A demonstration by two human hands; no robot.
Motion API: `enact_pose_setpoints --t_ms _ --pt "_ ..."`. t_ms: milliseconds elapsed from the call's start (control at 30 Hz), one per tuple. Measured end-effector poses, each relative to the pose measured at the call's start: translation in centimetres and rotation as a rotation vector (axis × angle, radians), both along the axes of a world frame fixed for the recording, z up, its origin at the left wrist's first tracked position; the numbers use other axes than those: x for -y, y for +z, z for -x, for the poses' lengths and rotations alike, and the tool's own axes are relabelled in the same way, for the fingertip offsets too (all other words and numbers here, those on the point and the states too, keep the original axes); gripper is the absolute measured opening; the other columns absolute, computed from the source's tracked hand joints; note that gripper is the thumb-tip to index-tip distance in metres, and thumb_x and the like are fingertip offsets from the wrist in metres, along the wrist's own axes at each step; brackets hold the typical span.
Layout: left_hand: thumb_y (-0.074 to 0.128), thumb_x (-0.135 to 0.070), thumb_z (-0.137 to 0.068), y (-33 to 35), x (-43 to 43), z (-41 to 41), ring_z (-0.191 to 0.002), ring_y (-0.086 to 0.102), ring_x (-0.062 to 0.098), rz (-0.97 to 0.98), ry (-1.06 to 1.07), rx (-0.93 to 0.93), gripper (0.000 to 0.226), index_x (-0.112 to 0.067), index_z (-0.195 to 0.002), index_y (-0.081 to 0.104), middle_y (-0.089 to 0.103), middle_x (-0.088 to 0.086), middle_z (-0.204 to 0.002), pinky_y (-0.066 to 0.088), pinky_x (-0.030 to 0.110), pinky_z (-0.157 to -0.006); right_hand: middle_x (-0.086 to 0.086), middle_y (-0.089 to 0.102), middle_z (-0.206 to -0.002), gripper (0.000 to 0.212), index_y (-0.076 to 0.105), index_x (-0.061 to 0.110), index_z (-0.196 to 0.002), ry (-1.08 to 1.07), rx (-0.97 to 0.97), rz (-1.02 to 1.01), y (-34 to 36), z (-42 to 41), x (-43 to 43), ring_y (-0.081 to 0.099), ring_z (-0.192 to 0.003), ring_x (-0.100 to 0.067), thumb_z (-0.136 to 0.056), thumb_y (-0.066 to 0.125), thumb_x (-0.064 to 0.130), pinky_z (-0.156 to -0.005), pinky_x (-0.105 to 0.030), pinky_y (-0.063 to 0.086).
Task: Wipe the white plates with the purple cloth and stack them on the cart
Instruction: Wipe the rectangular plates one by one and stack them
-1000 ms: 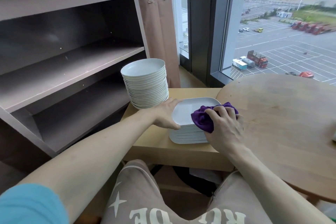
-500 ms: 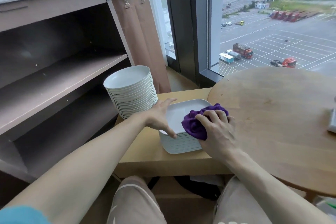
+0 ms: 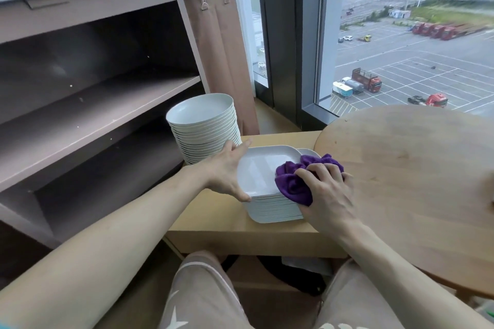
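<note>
The top plate point(image 3: 260, 168) — on the stack point(image 3: 272, 212) on the low table point(image 3: 213, 224) — is gripped at its edge by the left hand point(image 3: 227, 171) and is best steadied while the cloth point(image 3: 294, 185), clenched in the right hand point(image 3: 327, 192), is swept across.

Low table: pale rectangular wooden table point(image 3: 213, 224), between the brown metal shelved cart point(image 3: 107, 112) and the round wooden table point(image 3: 414, 181).
Far left on it: tall stack of round white plates point(image 3: 205, 131).
Near front edge: stack of square white plates point(image 3: 275, 209) with rounded corners; its top plate point(image 3: 260, 169) sits offset leftward.
Right end: overlapped by the round table's rim.
</note>
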State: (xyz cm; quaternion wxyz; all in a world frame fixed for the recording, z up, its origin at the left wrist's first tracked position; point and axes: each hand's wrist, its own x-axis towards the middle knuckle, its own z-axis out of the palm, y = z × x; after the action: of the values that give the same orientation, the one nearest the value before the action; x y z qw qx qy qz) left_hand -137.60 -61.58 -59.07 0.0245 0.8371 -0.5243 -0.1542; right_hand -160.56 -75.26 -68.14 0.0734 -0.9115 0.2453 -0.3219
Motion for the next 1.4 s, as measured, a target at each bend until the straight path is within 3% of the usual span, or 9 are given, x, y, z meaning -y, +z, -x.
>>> enact_pose_setpoints --t_ms 267,400,567,633,700,767,1033,1167,1400 --pt "0.079 -0.077 -0.037 0.1 -5.3 -2.6 -0.1 0.053 0.021 -0.11 0.104 0.136 0.113 -0.033 -0.128 0.029 0.029 -0.006 -0.113 0.056 0.042 -0.088 -0.002 0.065 -0.118 0.058 0.067 0.025 -0.117 0.027 0.0 0.044 -0.3 -0.3 -0.5 0.053 -0.11 -0.034 -0.064 0.091 0.028 -0.086 -0.047 0.038" --pt "0.082 -0.076 -0.037 -0.8 -8.6 -4.4 -0.104 0.052 0.016 -0.04 0.188 0.079 0.114 -0.036 -0.133 0.034 0.03 -0.009 -0.115 0.053 0.038 -0.092 -0.003 0.065 -0.121 0.058 0.068 0.023 -0.118 0.025 -0.008 0.041 -0.5 -0.2 -0.6 0.052 -0.113 -0.036 -0.064 0.091 0.028 -0.087 -0.048 0.037" --pt "0.084 -0.071 -0.041 -3.2 -12.9 -6.4 -0.108 0.049 0.012 -0.017 0.342 -0.021 0.09 -0.037 -0.113 0.043 0.038 -0.01 -0.113 0.047 0.033 -0.083 -0.004 0.066 -0.119 0.054 0.071 0.022 -0.115 0.029 0.0 0.017 -0.4 -0.3 -0.8 0.053 -0.113 -0.038 -0.065 0.091 0.025 -0.089 -0.051 0.039" --pt "0.085 -0.072 -0.04 -4.5 -14.3 -6.9 -0.116 0.048 0.016 -0.018 0.436 -0.073 0.106 -0.032 -0.128 0.041 0.037 -0.008 -0.123 0.046 0.034 -0.09 -0.004 0.067 -0.119 0.053 0.071 0.021 -0.115 0.03 -0.002 0.016 -0.3 -0.3 -0.9 0.054 -0.113 -0.039 -0.065 0.091 0.024 -0.089 -0.052 0.039" --pt "0.085 -0.073 -0.039 -5.7 -15.1 -7.0 -0.127 0.047 0.023 -0.035 0.507 -0.101 0.139 -0.024 -0.153 0.023 0.03 -0.001 -0.141 0.043 0.036 -0.102 -0.006 0.067 -0.119 0.053 0.072 0.021 -0.115 0.025 -0.01 0.01 -0.3 -0.4 -1.0 0.054 -0.114 -0.04 -0.066 0.091 0.024 -0.089 -0.052 0.039" --pt "0.085 -0.073 -0.037 -6.9 -15.0 -6.9 -0.131 0.045 0.028 -0.042 0.52 -0.117 0.15 -0.027 -0.158 0.01 0.024 0.003 -0.149 0.043 0.039 -0.107 -0.006 0.066 -0.121 0.053 0.071 0.021 -0.116 0.016 -0.02 0.002 -0.2 -0.4 -1.1 0.053 -0.116 -0.04 -0.067 0.091 0.025 -0.09 -0.053 0.038" --pt "0.089 -0.061 -0.039 -9.9 -12.9 -7.3 -0.12 0.049 0.025 -0.103 0.408 -0.134 0.131 -0.038 -0.147 0.018 0.023 -0.005 -0.137 0.051 0.042 -0.099 -0.008 0.063 -0.124 0.063 0.068 0.022 -0.12 0.006 -0.029 0.034 -1.2 -0.4 -0.8 0.047 -0.119 -0.04 -0.062 0.093 0.021 -0.09 -0.055 0.036" --pt "0.092 -0.051 -0.043 -10.6 -12.1 -8.6 -0.129 0.043 0.027 -0.13 0.362 -0.153 0.127 -0.051 -0.143 0.013 0.02 -0.009 -0.142 0.051 0.046 -0.101 -0.008 0.063 -0.124 0.064 0.068 0.022 -0.12 -0.003 -0.038 0.03 -1.1 -0.7 -1.0 0.045 -0.121 -0.038 -0.061 0.092 0.02 -0.092 -0.055 0.035" --pt "0.089 -0.047 -0.041 -11.7 -10.5 -10.2 -0.142 0.026 0.026 -0.229 0.309 -0.104 0.131 -0.05 -0.145 0.009 0.022 -0.005 -0.149 0.041 0.051 -0.11 -0.003 0.064 -0.12 0.054 0.069 0.023 -0.115 -0.042 -0.138 0.024 -0.1 -0.8 -1.6 0.049 -0.119 -0.038 -0.064 0.087 0.024 -0.09 -0.055 0.037"
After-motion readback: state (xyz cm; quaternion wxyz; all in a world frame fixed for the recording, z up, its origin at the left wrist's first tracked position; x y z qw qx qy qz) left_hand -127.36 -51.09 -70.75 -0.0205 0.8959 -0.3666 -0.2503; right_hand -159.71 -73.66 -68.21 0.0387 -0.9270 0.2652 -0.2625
